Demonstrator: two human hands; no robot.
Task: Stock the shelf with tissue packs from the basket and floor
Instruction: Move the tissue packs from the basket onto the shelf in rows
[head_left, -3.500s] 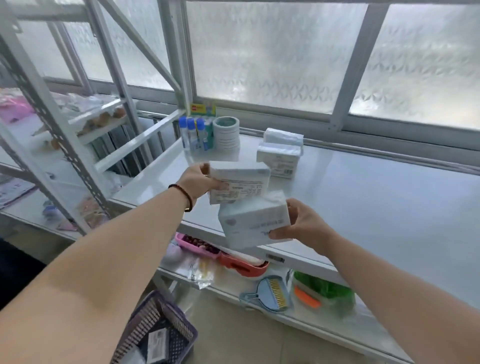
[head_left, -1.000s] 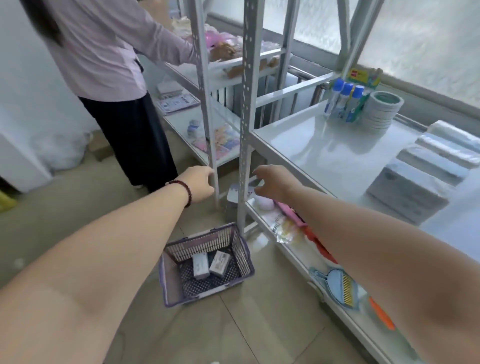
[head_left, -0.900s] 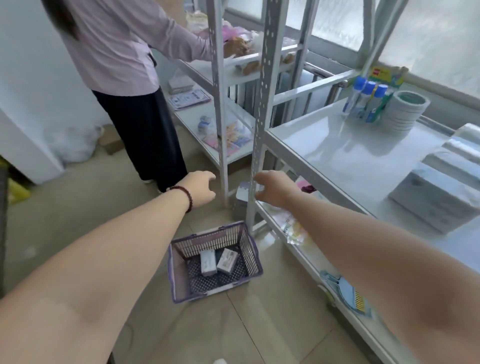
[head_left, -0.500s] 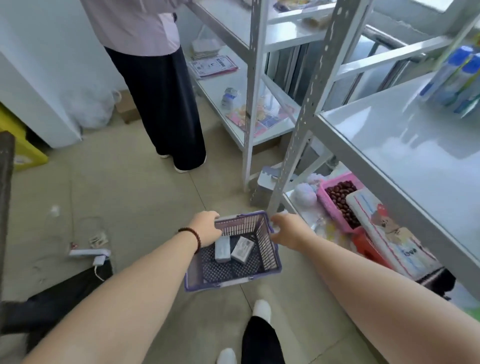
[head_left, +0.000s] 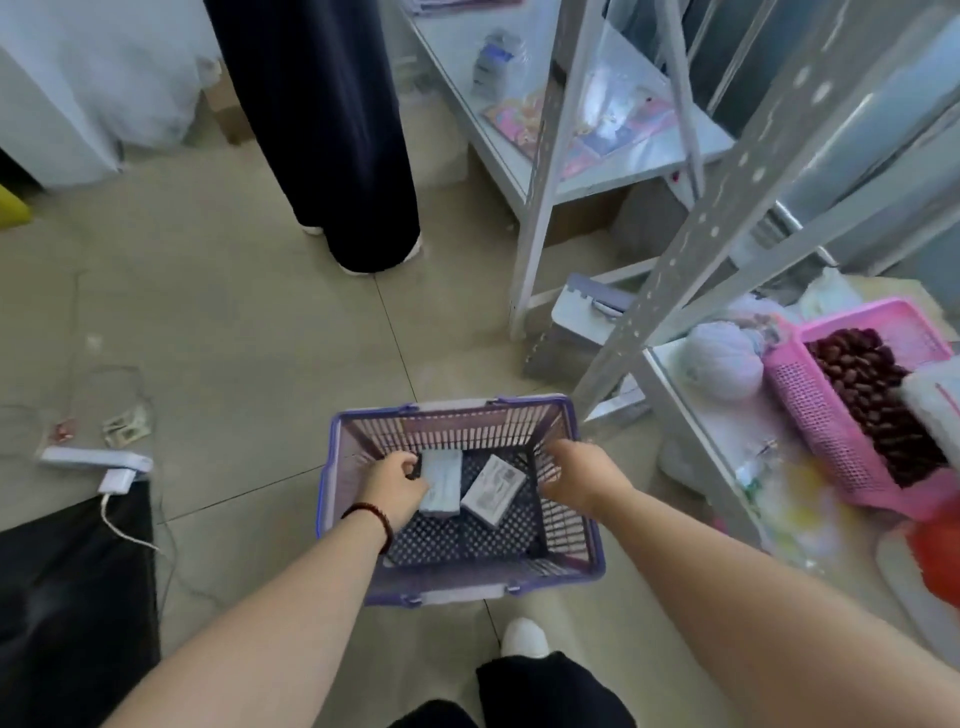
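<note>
Both hands reach into the purple basket (head_left: 589, 545) on the floor. The left hand (head_left: 396, 488) touches a tissue pack (head_left: 441, 486); the right hand (head_left: 582, 475) is open.

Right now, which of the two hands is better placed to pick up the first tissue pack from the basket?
Left. The left hand already touches the left tissue pack inside the purple basket. The right hand is over the basket's right wall, apart from the right tissue pack.
</note>
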